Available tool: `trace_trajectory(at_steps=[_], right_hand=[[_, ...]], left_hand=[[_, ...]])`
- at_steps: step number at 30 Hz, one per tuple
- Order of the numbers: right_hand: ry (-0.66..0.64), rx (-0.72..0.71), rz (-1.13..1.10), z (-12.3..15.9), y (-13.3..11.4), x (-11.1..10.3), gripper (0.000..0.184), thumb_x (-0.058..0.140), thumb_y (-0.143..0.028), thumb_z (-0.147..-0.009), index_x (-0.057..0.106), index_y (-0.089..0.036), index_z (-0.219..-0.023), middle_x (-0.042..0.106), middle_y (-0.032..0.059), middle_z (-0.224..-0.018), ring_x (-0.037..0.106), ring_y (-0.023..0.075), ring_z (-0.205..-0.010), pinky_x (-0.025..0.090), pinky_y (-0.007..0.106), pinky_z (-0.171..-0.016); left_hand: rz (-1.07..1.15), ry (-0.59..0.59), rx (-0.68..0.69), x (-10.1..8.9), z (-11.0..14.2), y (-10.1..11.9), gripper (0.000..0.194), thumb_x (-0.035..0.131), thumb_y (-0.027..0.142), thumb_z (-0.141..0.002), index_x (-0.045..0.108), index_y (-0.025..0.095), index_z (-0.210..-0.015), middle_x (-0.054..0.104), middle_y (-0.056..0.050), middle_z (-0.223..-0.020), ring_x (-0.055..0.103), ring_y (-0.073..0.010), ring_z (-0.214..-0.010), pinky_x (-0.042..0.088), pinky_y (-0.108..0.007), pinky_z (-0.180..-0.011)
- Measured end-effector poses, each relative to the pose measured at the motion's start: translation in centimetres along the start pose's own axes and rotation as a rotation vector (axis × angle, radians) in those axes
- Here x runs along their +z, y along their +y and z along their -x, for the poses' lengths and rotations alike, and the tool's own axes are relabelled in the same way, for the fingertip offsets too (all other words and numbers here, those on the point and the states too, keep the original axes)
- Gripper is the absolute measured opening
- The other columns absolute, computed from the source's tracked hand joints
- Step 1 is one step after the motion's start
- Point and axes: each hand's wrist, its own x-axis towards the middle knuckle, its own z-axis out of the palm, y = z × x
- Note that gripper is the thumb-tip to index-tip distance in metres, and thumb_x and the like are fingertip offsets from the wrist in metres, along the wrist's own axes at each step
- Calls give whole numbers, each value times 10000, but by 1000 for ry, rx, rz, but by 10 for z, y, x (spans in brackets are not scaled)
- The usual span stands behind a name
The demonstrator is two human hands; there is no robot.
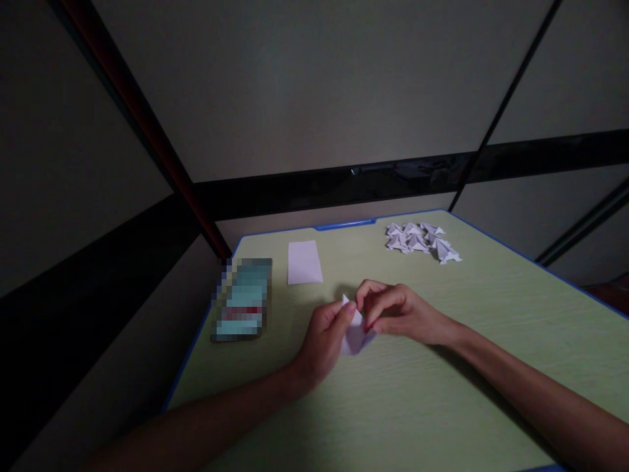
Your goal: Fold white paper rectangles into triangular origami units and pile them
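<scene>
A partly folded piece of white paper is held just above the table, its pointed tip facing away from me. My left hand grips its left side, the thumb lying across the front near the tip. On the opposite edge, my right hand pinches the paper between thumb and fingers. Both hands hide parts of the folds. Farther back lies a flat white sheet of paper. Several folded white paper figures sit grouped in rows at the back right.
The light green table has a blue rim and a blue bar at its far edge. A blurred-out phone-like device lies at the left. Behind the table stand grey panels with a glossy black band.
</scene>
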Motion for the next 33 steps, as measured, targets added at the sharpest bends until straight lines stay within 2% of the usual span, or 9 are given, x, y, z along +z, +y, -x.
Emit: trace_trajectory(at_steps=[3,10,14,19,24,33], right_hand=[[47,30,14,-1,1,2,34,597,-142,-678,614,-131,-651,450,12,-797,460,82,-718,364,239,-640],[136,59,77,-3,0,7,205,546,-238,-725,491,-122,-565,421,2,-713,419,83,-655,322,227,-582],[198,110,88,-3,-1,10,261,550,-322,-711,445,-136,-562,395,-18,-645,382,77,-580,293,217,-515],[232,190,64,-1,0,11,298,566,-395,-676,431,-146,-584,369,-45,-556,324,58,-492,237,197,-444],[257,200,69,-1,0,12,299,572,-389,-666,419,-149,-575,363,-52,-523,322,56,-474,228,196,-432],[280,183,154,-1,-1,12,254,568,-306,-678,405,-148,-565,355,-53,-529,305,53,-481,246,190,-431]], left_hand=[[-36,48,24,-1,-2,-2,280,442,317,-711,369,147,-500,299,52,-488,261,-59,-477,206,-192,-437],[-55,109,5,-2,-5,-1,210,516,254,-656,488,123,-495,382,49,-453,332,-60,-468,255,-178,-446],[26,84,-6,-2,-5,2,116,525,192,-641,569,113,-568,521,11,-522,444,-84,-524,333,-186,-492],[85,51,-13,-2,-5,4,93,522,140,-644,607,106,-660,583,-9,-561,489,-87,-527,361,-188,-506],[100,42,-34,-1,-3,5,105,544,152,-639,618,109,-699,606,-12,-570,519,-91,-534,390,-189,-522],[173,7,-94,-5,-2,4,153,508,152,-642,638,101,-707,633,-35,-625,573,-132,-603,466,-265,-624]])
